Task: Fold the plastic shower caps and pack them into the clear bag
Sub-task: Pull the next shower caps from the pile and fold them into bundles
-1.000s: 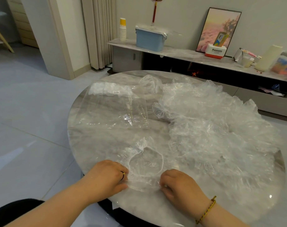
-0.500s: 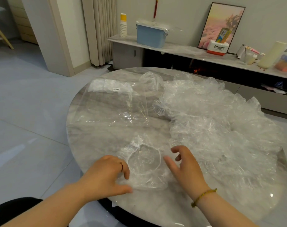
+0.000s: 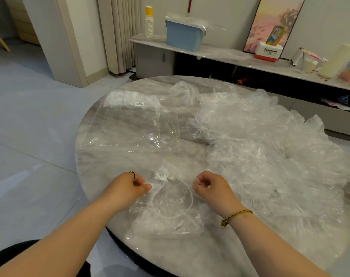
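Pinched at opposite sides by the left hand (image 3: 130,186) and the right hand (image 3: 210,185), the shower cap (image 3: 171,208) was held crosswise; the clear bag (image 3: 130,126) lay beyond it, nearer the left hand.

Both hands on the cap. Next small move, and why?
Probably bring the left hand across to the right hand, folding the shower cap in half. Each hand pinches an opposite edge, and the cap lies spread open on the table, not yet folded.
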Available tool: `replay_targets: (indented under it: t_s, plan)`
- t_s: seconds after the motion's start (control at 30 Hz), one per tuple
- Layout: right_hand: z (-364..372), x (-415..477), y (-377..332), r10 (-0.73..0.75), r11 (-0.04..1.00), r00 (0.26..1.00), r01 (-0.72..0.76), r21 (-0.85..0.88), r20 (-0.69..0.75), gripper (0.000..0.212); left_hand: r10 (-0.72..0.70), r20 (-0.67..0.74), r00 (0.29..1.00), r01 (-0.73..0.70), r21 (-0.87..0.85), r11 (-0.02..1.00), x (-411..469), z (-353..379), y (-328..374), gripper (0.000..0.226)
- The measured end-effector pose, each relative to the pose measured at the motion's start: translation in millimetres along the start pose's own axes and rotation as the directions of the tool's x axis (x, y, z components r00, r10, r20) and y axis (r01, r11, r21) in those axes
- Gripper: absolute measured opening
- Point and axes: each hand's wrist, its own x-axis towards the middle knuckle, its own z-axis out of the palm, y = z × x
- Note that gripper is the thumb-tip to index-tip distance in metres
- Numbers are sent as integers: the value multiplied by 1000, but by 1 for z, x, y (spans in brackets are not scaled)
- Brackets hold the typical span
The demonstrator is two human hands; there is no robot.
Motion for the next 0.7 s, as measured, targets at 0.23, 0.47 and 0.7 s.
replay_targets:
  t_s: [0.23,0.47,0.7]
  plan:
    - [-11,-2,-16,172,649,963,-270,711,208,15,-25,99,995,82,-634,769,-3,-15,12,25]
    - [-20,-2,-12,179,635,828,-510,581,531,20,111,123,986,4,-689,724,-6,-18,21,36]
    - [-15,2,-10,174,751,967,-254,609,188,21,112,179,977,32,-647,762,-6,-21,15,39]
